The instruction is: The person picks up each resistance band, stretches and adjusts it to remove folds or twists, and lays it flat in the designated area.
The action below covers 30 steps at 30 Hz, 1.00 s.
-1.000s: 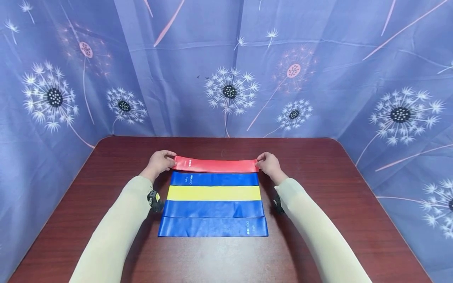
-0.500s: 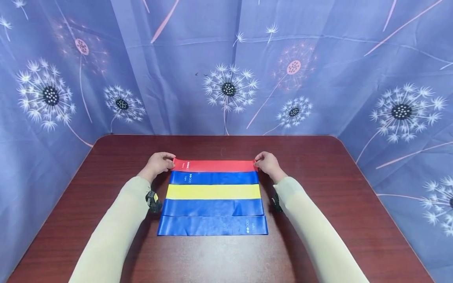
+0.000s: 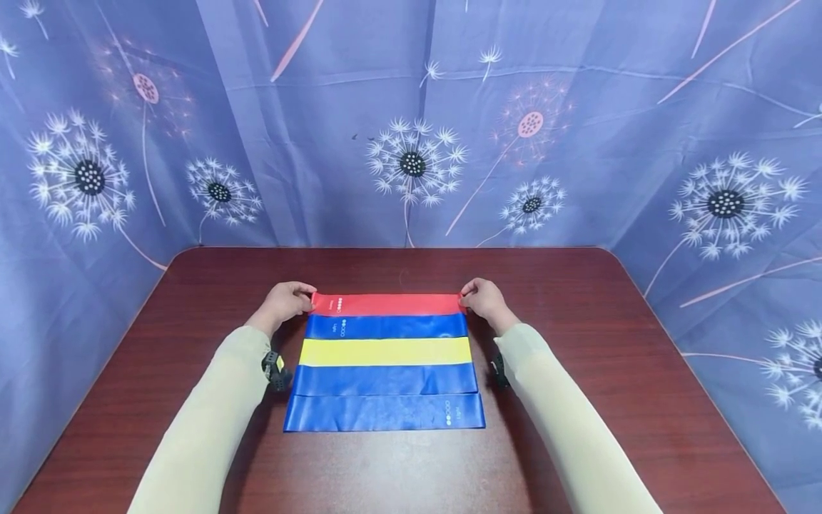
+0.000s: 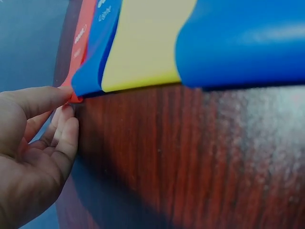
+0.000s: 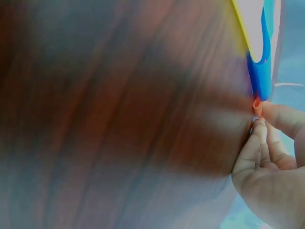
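Note:
A flat red resistance band (image 3: 388,304) lies across the far end of a row of bands, printed with small white marks near its left end. My left hand (image 3: 285,301) pinches its left end between thumb and fingers; the left wrist view shows the left hand (image 4: 40,138) at the band's corner. At the opposite end my right hand (image 3: 486,303) pinches the red band too, and in the right wrist view its looped end (image 5: 258,108) sits between thumb and fingertips. Directly below lies a blue band (image 3: 388,327), its far edge meeting the red one.
Nearer the body lie a yellow band (image 3: 385,351), another blue band (image 3: 385,380) and a front blue band (image 3: 379,412), edge to edge on the dark wooden table (image 3: 578,371). A blue dandelion-print curtain (image 3: 308,143) hangs around the table's back and sides.
Both hands have brought the red band down towards the body, from slightly raised and sagging to flat against the blue band. The other bands stay in place.

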Available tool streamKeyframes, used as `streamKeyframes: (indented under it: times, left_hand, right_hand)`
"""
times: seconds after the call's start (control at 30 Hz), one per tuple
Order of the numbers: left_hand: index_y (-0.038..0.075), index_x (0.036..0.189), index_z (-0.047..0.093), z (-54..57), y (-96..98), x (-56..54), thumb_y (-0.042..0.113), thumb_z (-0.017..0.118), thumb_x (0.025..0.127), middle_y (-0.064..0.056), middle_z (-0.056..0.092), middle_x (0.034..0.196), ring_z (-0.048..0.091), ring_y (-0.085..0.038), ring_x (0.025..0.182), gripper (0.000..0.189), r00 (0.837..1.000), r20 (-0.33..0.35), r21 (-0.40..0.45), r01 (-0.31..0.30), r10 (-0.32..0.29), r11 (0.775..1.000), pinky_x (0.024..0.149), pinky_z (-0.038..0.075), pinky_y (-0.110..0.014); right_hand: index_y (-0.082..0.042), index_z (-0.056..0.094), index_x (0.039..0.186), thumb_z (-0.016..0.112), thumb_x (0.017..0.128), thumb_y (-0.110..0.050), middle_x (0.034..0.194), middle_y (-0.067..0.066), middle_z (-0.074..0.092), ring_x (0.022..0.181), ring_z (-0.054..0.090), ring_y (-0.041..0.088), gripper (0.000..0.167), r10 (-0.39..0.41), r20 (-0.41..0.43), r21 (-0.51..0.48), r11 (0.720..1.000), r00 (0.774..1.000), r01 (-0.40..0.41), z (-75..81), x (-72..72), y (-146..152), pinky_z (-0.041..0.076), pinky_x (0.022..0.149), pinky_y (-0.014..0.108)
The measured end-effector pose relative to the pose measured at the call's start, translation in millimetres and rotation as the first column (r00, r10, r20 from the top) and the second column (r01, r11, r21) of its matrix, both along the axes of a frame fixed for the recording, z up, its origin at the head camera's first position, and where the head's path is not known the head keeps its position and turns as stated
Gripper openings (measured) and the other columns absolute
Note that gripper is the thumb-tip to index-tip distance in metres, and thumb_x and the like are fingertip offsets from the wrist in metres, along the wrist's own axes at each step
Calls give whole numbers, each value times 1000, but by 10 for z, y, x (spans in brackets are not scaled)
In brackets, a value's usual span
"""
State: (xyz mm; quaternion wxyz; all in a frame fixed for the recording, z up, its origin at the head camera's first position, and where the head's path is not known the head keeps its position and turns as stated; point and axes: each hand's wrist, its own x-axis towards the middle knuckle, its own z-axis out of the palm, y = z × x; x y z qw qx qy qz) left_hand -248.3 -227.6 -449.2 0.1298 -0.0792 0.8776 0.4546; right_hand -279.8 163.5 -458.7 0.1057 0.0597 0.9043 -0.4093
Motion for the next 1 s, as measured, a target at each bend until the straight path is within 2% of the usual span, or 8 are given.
streamKeyframes:
  times: [0.13, 0.37, 0.57, 0.73, 0.87, 1.0]
  left_hand:
    - [-6, 139, 56, -2, 5, 28, 2, 62, 94, -28, 65, 119, 62, -30, 100, 46, 1000, -2, -16, -4, 4, 1000, 90, 55, -37]
    - [-6, 138, 57, 28, 51, 49, 1, 63, 93, -23, 64, 108, 59, -27, 93, 46, 1000, -16, -50, -6, 5, 999, 80, 51, -30]
    - [-6, 135, 58, 3, 68, 33, 3, 65, 93, -20, 65, 101, 59, -23, 85, 44, 999, -25, -84, -24, 22, 996, 73, 50, -26]
    - [-7, 135, 55, 5, 65, 43, 6, 66, 93, -23, 67, 101, 61, -21, 80, 45, 999, -12, -95, -33, 32, 995, 70, 52, -25]
    - [-8, 136, 54, 3, 28, 76, 8, 66, 94, -26, 67, 107, 66, -24, 84, 46, 999, -27, -67, -30, 28, 997, 77, 59, -31]
    - [-8, 134, 55, 3, -57, 160, 11, 65, 97, -28, 67, 112, 69, -26, 89, 43, 998, -58, -45, -16, 14, 999, 86, 62, -38]
  right_hand:
    - [0, 61, 110, 66, 97, -10, 99, 16, 66, 81, 59, 21, 17, -2, 10, -7, 1000, 1000, 2, -5, 8, -3, 52, 76, 30]
    - [1, 63, 108, 67, 97, -12, 97, 17, 65, 80, 61, 23, 17, -26, -4, 58, 998, 1000, 26, 4, 41, -21, 55, 77, 32]
    - [2, 66, 106, 68, 98, -16, 95, 17, 65, 79, 59, 23, 20, -22, -33, 126, 992, 999, 26, 25, 127, -11, 55, 74, 32]
    - [1, 67, 98, 69, 97, -17, 84, 12, 63, 74, 56, 21, 18, -26, -65, 147, 988, 998, 36, 23, 190, -4, 49, 65, 27]
    - [0, 67, 95, 68, 97, -21, 77, 9, 61, 71, 55, 20, 21, -14, -61, 154, 988, 998, 23, 39, 200, 27, 46, 62, 26]
    - [2, 67, 104, 62, 100, -25, 81, 8, 63, 71, 56, 16, 28, -13, -37, 52, 999, 999, 15, 71, 227, 115, 47, 63, 24]
